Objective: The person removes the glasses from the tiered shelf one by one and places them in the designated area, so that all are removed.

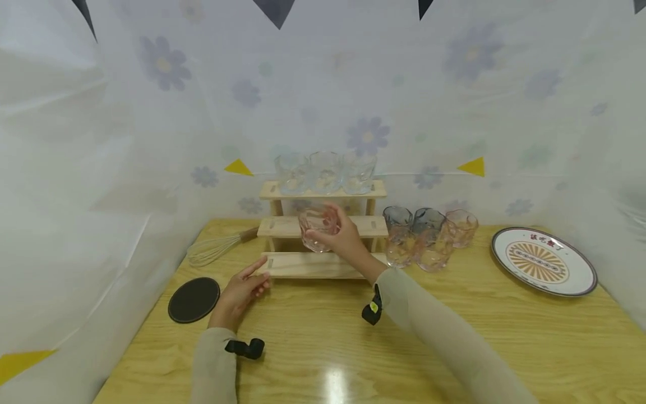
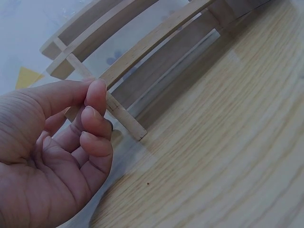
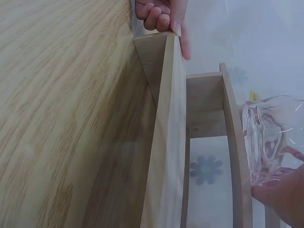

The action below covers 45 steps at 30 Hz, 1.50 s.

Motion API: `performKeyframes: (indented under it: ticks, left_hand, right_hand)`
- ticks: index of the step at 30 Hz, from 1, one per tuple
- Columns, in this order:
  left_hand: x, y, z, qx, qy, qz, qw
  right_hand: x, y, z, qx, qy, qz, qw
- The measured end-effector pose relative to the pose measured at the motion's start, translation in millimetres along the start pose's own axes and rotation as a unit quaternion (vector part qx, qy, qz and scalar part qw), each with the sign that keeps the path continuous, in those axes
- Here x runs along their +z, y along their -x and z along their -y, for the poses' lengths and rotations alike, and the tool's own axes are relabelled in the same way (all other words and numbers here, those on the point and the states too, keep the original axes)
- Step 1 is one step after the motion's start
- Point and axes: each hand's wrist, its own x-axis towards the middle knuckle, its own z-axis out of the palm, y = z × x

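Firstly, at the left a black disc [image 1: 194, 300] lies on the tabletop [image 1: 303, 342], with a whisk [image 1: 214, 250] behind it. Near the disc, the left hand [image 1: 239, 294] pinches the end of the rack's [image 1: 315, 266] lowest step between thumb and index finger. Three clear glasses [image 1: 325, 173] stand on the top step. The right hand [image 1: 347, 235] holds a pink glass [image 1: 310, 220] at the middle step; whether its base touches the wood, I cannot say with certainty. This glass, I would judge, is stiff, rather heavy, smooth and breakable; it is best taken round its side wall, where the dents give some grip, and not by the rim. Further right stand two grey glasses [image 1: 429, 219] with three other pink glasses [image 1: 434, 255], and finally comes a printed plate [image 1: 545, 262].
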Motion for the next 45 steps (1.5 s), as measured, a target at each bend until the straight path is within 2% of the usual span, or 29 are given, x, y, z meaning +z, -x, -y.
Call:
performKeyframes:
  ticks: [5, 8, 13, 25, 31, 36, 45]
  left_hand:
    - [-1.1, -0.9, 2.1, 0.002, 0.000, 0.002, 1.0000]
    - [-1.6, -0.4, 2.2, 0.002, 0.002, -0.002, 1.0000]
    - [-1.5, 0.1, 1.5, 0.002, 0.001, 0.000, 1.0000]
    - [-0.5, 0.8, 2.0, -0.002, 0.006, -0.003, 1.0000]
    - [-0.7, 0.9, 1.9, -0.005, 0.006, -0.005, 1.0000]
    - [-1.8, 1.9, 1.3, -0.007, -0.001, 0.000, 1.0000]
    - [0.1, 1.8, 0.0, -0.003, -0.005, -0.001, 1.0000]
  right_hand:
    - [-17.9, 11.9, -4.6, -0.026, -0.014, -0.005, 1.000]
    - [-30.0, 17.3, -7.9, -0.036, -0.003, -0.013, 0.999]
    - [-55.4, 27.2, -10.0, -0.026, 0.019, -0.031, 0.999]
    - [-131.9, 57.0, -19.3, -0.014, 0.021, -0.066, 0.998]
    - [-172.9, 77.9, -24.3, -0.017, 0.118, -0.114, 0.986]
    - [-202.9, 92.6, -29.9, -0.024, 0.141, -0.158, 0.977]
    - [-246.2, 118.8, -39.5, 0.044, 0.192, -0.192, 0.962]
